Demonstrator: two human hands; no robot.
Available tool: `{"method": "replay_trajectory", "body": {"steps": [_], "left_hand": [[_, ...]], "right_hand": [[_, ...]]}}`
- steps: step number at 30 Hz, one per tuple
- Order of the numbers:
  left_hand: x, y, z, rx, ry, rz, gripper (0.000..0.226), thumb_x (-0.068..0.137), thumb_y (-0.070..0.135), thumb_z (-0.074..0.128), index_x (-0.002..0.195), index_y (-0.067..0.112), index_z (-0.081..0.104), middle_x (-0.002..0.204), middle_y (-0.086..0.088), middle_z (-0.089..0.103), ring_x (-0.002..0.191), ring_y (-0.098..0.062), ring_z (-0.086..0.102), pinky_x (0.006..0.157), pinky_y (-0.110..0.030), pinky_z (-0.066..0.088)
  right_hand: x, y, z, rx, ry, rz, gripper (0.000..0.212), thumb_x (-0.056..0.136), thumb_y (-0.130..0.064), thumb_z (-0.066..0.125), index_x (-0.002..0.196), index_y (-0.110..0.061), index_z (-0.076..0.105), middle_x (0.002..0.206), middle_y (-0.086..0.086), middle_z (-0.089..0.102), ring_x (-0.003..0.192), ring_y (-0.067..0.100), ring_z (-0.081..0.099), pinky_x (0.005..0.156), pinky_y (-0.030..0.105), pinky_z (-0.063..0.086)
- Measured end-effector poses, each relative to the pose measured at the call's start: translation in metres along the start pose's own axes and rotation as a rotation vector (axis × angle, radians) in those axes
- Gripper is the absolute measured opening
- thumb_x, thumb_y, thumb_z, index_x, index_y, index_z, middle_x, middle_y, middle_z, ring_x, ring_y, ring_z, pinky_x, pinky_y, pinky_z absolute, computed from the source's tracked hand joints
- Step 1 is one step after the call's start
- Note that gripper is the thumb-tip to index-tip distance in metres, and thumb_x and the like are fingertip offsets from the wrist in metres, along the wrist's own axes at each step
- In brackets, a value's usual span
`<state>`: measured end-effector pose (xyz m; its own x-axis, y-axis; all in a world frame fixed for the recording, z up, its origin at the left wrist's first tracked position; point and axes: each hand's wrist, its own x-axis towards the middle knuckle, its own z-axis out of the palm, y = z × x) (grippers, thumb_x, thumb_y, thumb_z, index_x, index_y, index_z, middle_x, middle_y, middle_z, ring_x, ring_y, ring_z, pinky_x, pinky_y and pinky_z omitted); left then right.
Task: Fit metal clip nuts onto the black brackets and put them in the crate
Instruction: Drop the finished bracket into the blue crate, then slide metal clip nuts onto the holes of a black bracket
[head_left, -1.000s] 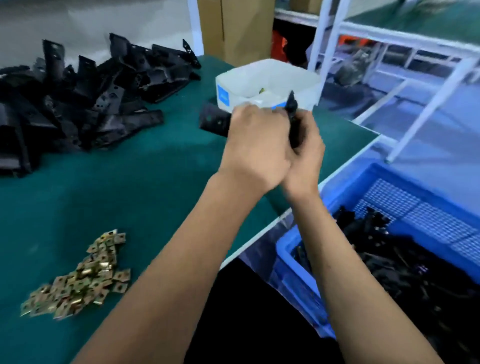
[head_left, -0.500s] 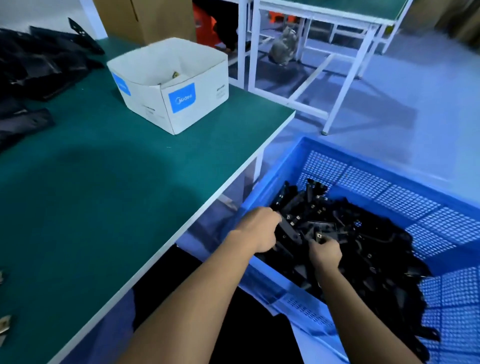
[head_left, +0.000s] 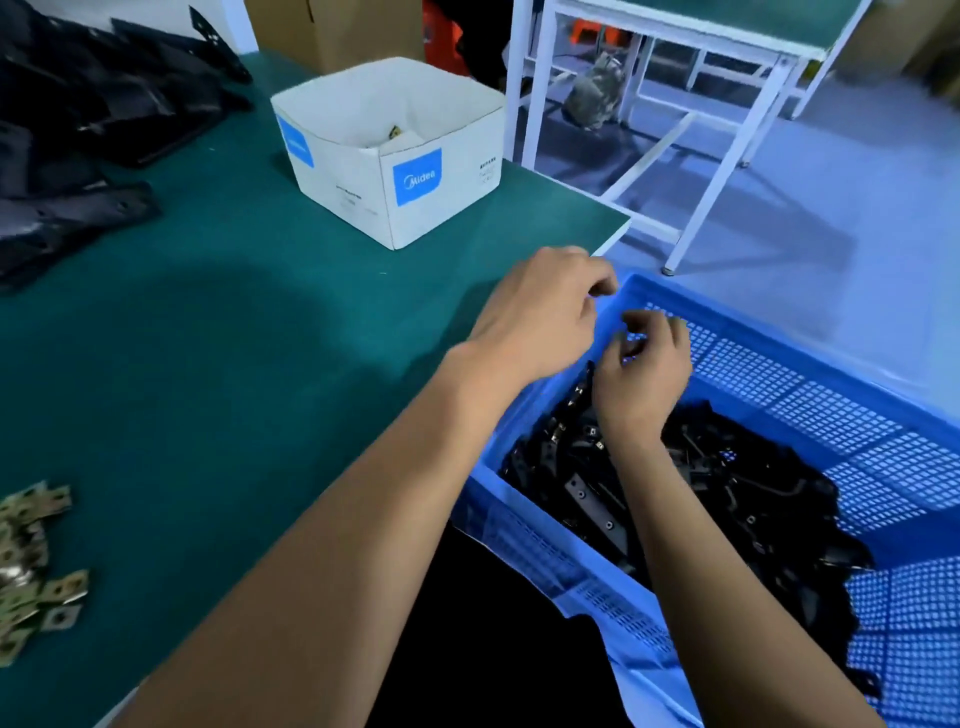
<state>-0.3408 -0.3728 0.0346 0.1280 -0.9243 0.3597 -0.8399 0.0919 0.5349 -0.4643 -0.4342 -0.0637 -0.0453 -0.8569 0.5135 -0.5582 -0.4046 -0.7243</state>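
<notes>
Both hands have risen out of the crate since the earlier frame, where they were down among the black parts. The left hand (head_left: 540, 317) now hovers at centre frame over the counter's (head_left: 260, 338) edge and the crate's (head_left: 810, 374) near-left corner; the right hand (head_left: 644, 369) hangs just beside it, above the heap of finished brackets (head_left: 691, 499). Neither hand holds anything: the fingers (head_left: 597, 288) of the left are loosely curled and slightly apart, and those of the right are curled the same way around nothing.

The next move likely turns on the unfitted stock, all of which lies to the left of the hands. The clip nuts (head_left: 31, 561) sit in a loose heap at the lower left edge of the frame, well apart from both hands. The pile of bare brackets (head_left: 78, 150) fills the upper left, its nearest piece lying with its long axis roughly left to right. The left hand is nearer to both. A white box (head_left: 395, 166) stands on the counter between that pile and the crate.
</notes>
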Motion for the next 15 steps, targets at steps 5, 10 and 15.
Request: {"method": "replay_trajectory", "body": {"steps": [5, 10, 15], "left_hand": [[-0.024, -0.039, -0.072, -0.071, 0.248, -0.103, 0.039, 0.086, -0.002, 0.049, 0.110, 0.015, 0.075, 0.109, 0.002, 0.074, 0.100, -0.017, 0.068, 0.094, -0.034, 0.054], [-0.084, -0.094, -0.146, -0.060, 0.430, -0.293, 0.035, 0.083, -0.003, 0.057, 0.108, 0.013, 0.075, 0.100, 0.004, 0.075, 0.081, -0.011, 0.070, 0.088, -0.024, 0.055], [-0.195, -0.164, -0.226, -0.014, 0.586, -0.549, 0.030, 0.084, -0.003, 0.066, 0.107, 0.016, 0.073, 0.098, 0.003, 0.074, 0.094, -0.009, 0.072, 0.090, -0.024, 0.056]], "right_hand": [[-0.004, -0.101, 0.017, 0.184, -0.064, -0.319, 0.018, 0.087, -0.007, 0.059, 0.103, -0.007, 0.068, 0.105, 0.011, 0.059, 0.075, 0.024, 0.058, 0.074, 0.029, 0.043], [-0.042, -0.193, 0.064, 0.178, -0.601, -0.459, 0.016, 0.088, -0.013, 0.066, 0.104, -0.012, 0.069, 0.104, 0.009, 0.062, 0.083, 0.030, 0.061, 0.082, 0.042, 0.050], [-0.114, -0.290, 0.124, 0.046, -1.022, -0.669, 0.046, 0.088, -0.032, 0.075, 0.129, -0.018, 0.061, 0.120, 0.012, 0.056, 0.109, 0.035, 0.060, 0.096, 0.039, 0.048]]}}
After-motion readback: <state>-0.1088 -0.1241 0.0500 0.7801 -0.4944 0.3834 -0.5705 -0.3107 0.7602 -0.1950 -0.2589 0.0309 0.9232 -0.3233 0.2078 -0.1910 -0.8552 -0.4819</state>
